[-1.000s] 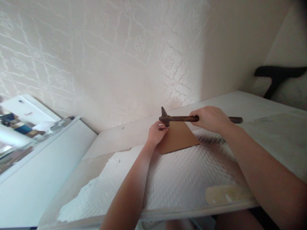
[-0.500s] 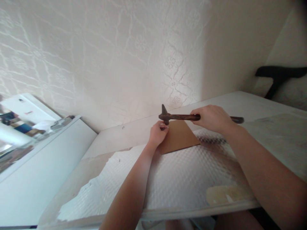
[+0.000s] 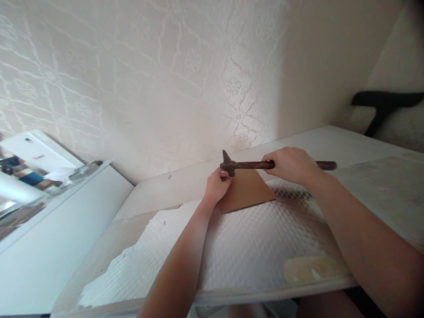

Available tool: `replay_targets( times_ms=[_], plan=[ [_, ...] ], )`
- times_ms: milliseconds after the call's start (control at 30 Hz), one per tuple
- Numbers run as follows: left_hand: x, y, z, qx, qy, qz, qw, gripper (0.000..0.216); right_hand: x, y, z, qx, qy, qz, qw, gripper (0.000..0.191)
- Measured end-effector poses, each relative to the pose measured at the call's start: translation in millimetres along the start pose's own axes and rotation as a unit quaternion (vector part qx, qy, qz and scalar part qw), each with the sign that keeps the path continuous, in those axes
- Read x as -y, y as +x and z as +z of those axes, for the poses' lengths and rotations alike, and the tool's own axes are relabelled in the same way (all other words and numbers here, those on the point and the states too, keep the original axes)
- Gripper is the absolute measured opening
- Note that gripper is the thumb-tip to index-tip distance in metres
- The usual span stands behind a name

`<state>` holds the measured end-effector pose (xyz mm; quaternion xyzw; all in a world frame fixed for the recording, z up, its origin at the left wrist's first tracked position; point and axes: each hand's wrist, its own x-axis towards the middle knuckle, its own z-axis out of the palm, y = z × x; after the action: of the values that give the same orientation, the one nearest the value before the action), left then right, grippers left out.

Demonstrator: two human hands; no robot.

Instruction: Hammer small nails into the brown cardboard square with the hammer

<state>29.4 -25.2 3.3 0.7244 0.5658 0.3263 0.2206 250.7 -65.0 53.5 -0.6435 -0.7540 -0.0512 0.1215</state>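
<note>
Your right hand [image 3: 289, 163] grasps a hammer with a dark brown wooden handle and a dark metal head [image 3: 250, 165], its fingers wrapped around the handle well to the right of the head. The handle runs roughly left to right, and its butt end sticks out past the right side of your hand. The head is at the left, one pointed end directed upward, above the far left part of a flat brown board with straight edges [image 3: 248, 192].

Your left hand [image 3: 217, 184] is at the left edge of that board, fingers curled in close just beside and below the hammer head. You cannot tell from this view whether they pinch something small, nor whether the head touches anything there.

The board lies on a white, diamond-textured sheet with a ragged left edge [image 3: 245, 256], which covers part of the pale surface [image 3: 149, 194] in front of you. A yellowish-tan patch [image 3: 314, 269] shows by the near edge, toward the right. A white, smooth-sided cabinet [image 3: 66, 229] stands to the left, a cream wall with floral-patterned wallpaper [image 3: 165, 88] rises on the far side, and a black T-shaped armrest [image 3: 384, 100] shows at the far right.
</note>
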Motion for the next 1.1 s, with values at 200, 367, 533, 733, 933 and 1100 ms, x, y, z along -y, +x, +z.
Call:
replay_targets(
  times_ms=[200,367,533,733,933,1100],
  plan=[
    [-1,0,0,0.001,-0.003,-0.009,1.0,0.02,-1,0,2,-0.015,-0.002,-0.003,1.0,0.027],
    [0,1,0,0.005,0.011,-0.012,1.0,0.019,-1,0,2,-0.009,0.001,-0.005,1.0,0.026],
    [2,2,0,0.012,0.005,-0.009,1.0,0.019,1,0,1,-0.002,0.002,-0.003,1.0,0.027],
    [7,4,0,0.018,-0.036,-0.003,0.999,0.025,1,0,-1,-0.012,0.002,0.002,1.0,0.028],
    [15,9,-1,0.041,-0.087,-0.008,0.995,0.025,0,0,0,0.0,-0.008,-0.009,1.0,0.026],
    [18,11,-1,0.047,-0.131,-0.011,0.99,0.03,1,0,0,-0.017,0.0,-0.007,1.0,0.027]
  ],
)
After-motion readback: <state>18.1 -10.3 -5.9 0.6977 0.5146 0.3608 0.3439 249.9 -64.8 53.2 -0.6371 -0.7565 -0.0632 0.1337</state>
